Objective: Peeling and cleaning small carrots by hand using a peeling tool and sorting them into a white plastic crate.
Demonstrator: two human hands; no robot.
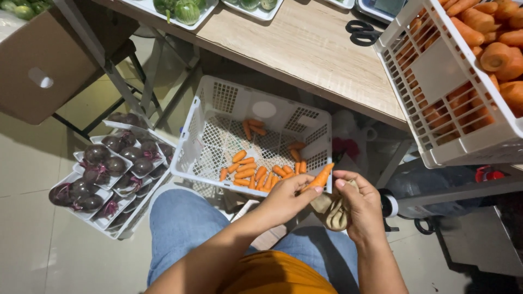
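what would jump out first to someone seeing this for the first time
Most striking are the two hands at bottom centre: the left hand pinches a small orange carrot while the right hand bunches a tan cloth against it. Just beyond them a white basket on the floor holds a scatter of small carrots. At upper right a second white crate, on the wooden table, is piled with bigger carrots.

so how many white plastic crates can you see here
2. One white crate sits on the floor beyond the person's knees, with small carrots scattered in it. The other crate stands on the wooden table at upper right, piled with big carrots. Others may lie outside the frame.
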